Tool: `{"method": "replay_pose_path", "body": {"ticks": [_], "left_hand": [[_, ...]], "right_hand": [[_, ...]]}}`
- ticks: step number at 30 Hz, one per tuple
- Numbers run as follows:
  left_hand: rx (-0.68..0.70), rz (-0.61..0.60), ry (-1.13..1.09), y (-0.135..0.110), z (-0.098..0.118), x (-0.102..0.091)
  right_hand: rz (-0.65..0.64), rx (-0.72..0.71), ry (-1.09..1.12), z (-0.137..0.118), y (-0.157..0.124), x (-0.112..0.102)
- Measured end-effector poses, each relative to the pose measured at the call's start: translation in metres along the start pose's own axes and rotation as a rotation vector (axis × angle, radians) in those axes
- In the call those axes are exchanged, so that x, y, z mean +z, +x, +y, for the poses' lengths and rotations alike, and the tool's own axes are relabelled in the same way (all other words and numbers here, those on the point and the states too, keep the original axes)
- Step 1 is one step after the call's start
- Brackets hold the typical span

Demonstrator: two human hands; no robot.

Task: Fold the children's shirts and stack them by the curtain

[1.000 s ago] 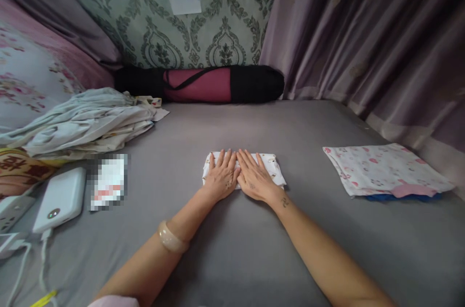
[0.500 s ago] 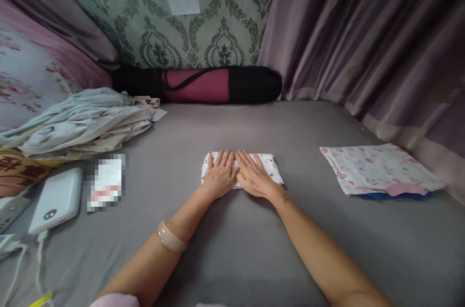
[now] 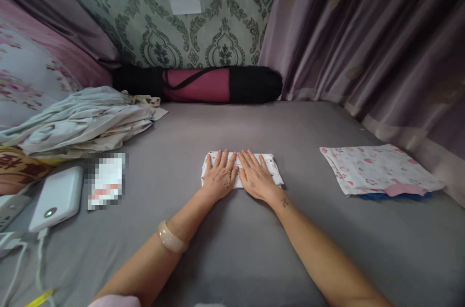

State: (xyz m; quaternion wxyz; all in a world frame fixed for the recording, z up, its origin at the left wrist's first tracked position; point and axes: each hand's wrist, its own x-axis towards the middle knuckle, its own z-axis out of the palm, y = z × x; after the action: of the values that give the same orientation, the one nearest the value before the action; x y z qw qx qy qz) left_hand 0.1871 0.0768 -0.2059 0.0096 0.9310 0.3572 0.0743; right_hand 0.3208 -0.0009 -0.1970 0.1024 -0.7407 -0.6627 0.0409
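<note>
1. On the grey bed sheet [image 3: 232, 258], at twelve o'clock from me, lies a small folded white printed cloth [image 3: 271, 167].
2. My left hand [image 3: 219, 177] and right hand [image 3: 255, 179] press flat on it, side by side, fingers spread, gripping nothing.
3. At two o'clock sits a folded pink-patterned cloth [image 3: 378, 167]; at ten o'clock, a rumpled pale fabric heap [image 3: 83, 120].
4. Damask-patterned green wallpaper [image 3: 218, 11] and mauve curtains [image 3: 363, 31] close the corner.

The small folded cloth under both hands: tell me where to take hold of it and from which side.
Probably by its two short ends. The small folded cloth lies flat on the grey sheet, with the left hand and right hand flat on its middle, so slide fingers under from left and right.
</note>
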Motion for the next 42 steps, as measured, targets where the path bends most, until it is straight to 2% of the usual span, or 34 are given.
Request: {"method": "replay_pose_path", "body": {"ticks": [5, 11, 16, 18, 23, 25, 28, 30, 34, 42], "left_hand": [[0.004, 0.0, 0.006, 0.0, 0.001, -0.004], [-0.04, 0.165, 0.048, -0.002, -0.001, -0.009], [-0.07, 0.068, 0.04, -0.001, -0.007, 0.005], [-0.076, 0.063, 0.052, 0.0, -0.008, 0.01], [-0.07, 0.056, 0.038, 0.001, -0.007, 0.004], [-0.088, 0.101, 0.027, 0.001, -0.008, -0.002], [-0.122, 0.219, 0.04, 0.002, -0.013, -0.007], [-0.133, 0.181, 0.032, 0.003, -0.017, -0.006], [-0.153, 0.007, -0.007, 0.005, -0.022, 0.002], [-0.166, -0.037, -0.045, 0.006, -0.023, 0.003]], "right_hand": [[-0.009, 0.0, -0.001, -0.001, 0.0, -0.002], [0.067, 0.078, -0.044, 0.007, 0.0, -0.005], [0.032, 0.119, -0.047, 0.014, 0.0, 0.001], [0.032, 0.119, -0.046, 0.014, 0.0, 0.003], [-0.008, 0.12, -0.026, 0.013, 0.001, -0.005], [-0.008, 0.123, -0.022, 0.015, 0.001, -0.01], [0.075, 0.163, -0.065, 0.024, 0.002, -0.013], [0.086, 0.207, -0.086, 0.032, 0.002, -0.011], [0.034, 0.237, -0.074, 0.042, 0.002, -0.001], [0.028, 0.223, -0.086, 0.044, 0.003, 0.002]]}}
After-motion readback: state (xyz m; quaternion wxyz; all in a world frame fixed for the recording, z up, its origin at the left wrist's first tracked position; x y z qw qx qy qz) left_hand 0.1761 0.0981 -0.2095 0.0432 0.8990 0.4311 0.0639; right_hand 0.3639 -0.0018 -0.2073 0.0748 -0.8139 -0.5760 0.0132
